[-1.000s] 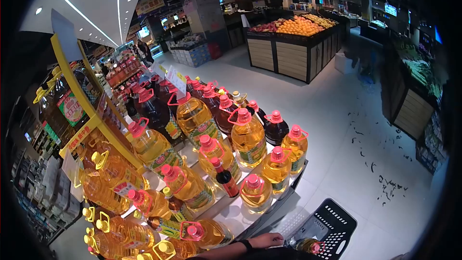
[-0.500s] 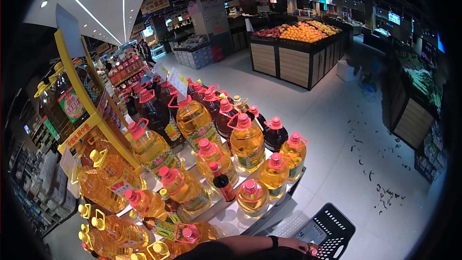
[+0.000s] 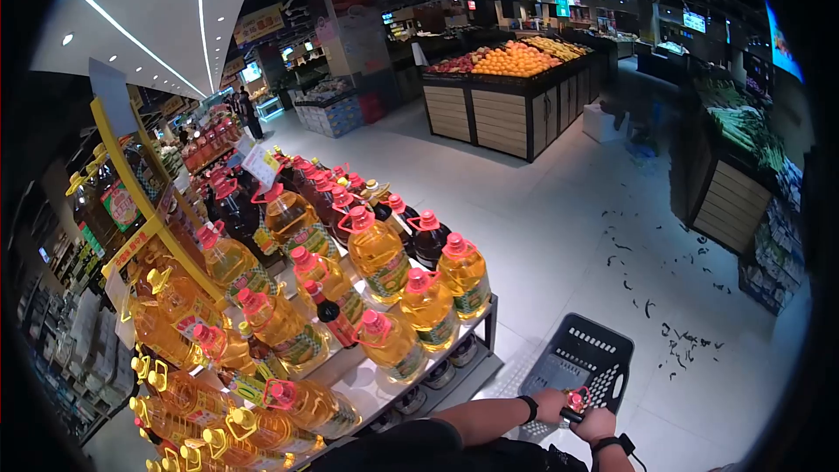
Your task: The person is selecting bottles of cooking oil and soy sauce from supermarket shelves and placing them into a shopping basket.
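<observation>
White tiered shelf [image 3: 367, 382] stood at left, its stepped tops crowded with oil jugs [image 3: 377, 253], amber with pink caps and handles. Dark bottles [image 3: 429, 238] sat among them toward the back, and one small dark bottle [image 3: 333, 315] with a red cap stood upright between the front jugs. Lower left, yellow-capped jugs [image 3: 179, 392] lay tilted on the bottom tiers. Jars [image 3: 439, 373] sat on the shelf's lowest level under the front edge. Pale tiled floor [image 3: 559, 210] carried the shelf, a black basket [image 3: 584, 360] just right of it, scattered dark scraps [image 3: 677, 336] near the basket, and wooden produce stands [image 3: 502, 114] farther back.
</observation>
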`<action>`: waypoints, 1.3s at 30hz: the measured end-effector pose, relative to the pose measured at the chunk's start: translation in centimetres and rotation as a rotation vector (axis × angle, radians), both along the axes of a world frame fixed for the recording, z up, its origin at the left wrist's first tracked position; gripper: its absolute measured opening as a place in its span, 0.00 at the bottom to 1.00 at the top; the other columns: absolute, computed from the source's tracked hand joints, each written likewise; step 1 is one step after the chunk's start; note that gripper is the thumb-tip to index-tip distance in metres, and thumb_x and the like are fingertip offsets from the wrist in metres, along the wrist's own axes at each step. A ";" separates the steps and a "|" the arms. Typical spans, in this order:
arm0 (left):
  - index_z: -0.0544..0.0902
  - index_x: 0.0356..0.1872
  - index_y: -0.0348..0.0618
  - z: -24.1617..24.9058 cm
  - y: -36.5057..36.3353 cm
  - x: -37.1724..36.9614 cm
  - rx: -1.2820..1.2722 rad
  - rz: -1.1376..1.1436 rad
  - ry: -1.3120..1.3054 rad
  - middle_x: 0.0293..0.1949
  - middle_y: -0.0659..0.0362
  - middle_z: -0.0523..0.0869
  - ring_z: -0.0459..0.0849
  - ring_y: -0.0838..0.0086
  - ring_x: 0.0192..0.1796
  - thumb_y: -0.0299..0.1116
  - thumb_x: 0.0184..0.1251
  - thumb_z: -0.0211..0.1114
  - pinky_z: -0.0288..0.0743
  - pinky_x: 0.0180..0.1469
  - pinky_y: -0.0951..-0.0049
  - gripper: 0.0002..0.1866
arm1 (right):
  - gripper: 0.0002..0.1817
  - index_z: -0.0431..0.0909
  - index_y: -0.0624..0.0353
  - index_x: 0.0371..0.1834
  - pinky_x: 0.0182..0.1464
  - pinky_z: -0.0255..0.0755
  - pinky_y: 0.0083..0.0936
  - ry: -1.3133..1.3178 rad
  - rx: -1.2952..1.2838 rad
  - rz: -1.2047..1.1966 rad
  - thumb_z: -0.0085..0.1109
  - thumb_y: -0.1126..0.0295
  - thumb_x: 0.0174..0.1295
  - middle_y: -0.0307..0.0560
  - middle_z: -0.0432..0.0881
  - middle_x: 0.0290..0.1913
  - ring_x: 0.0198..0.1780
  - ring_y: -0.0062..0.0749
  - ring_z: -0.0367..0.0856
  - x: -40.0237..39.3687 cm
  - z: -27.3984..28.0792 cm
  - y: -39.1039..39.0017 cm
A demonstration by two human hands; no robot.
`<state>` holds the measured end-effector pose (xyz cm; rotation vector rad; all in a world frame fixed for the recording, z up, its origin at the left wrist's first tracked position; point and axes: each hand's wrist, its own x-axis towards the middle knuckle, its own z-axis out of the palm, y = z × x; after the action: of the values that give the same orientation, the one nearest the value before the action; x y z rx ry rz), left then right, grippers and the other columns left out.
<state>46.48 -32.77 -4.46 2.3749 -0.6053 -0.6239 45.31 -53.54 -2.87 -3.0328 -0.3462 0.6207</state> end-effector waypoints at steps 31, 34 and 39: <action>0.87 0.42 0.40 -7.5 -3.7 47.3 -0.092 0.230 0.250 0.39 0.44 0.89 0.87 0.47 0.47 0.52 0.63 0.66 0.78 0.50 0.49 0.22 | 0.20 0.89 0.48 0.28 0.38 0.81 0.40 -0.008 0.056 0.632 0.67 0.44 0.44 0.45 0.88 0.27 0.32 0.45 0.88 57.2 -6.9 -3.2; 0.87 0.41 0.40 -8.3 -4.5 53.1 -0.064 0.331 0.235 0.37 0.44 0.89 0.87 0.46 0.45 0.53 0.64 0.65 0.77 0.48 0.48 0.23 | 0.19 0.89 0.47 0.28 0.38 0.81 0.41 -0.006 0.089 0.728 0.66 0.45 0.45 0.45 0.88 0.27 0.32 0.46 0.88 64.8 -6.3 -2.8; 0.88 0.43 0.41 -4.6 -6.0 62.1 -0.067 0.574 0.268 0.40 0.43 0.90 0.88 0.48 0.47 0.50 0.63 0.64 0.78 0.52 0.51 0.22 | 0.21 0.91 0.46 0.37 0.46 0.82 0.43 0.100 0.003 0.966 0.66 0.44 0.48 0.48 0.90 0.36 0.42 0.47 0.90 78.0 -2.3 -1.0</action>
<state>108.58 -38.76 -9.01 2.1980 0.1715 -0.6260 123.26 -54.57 -5.17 -2.6379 -1.8141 0.7554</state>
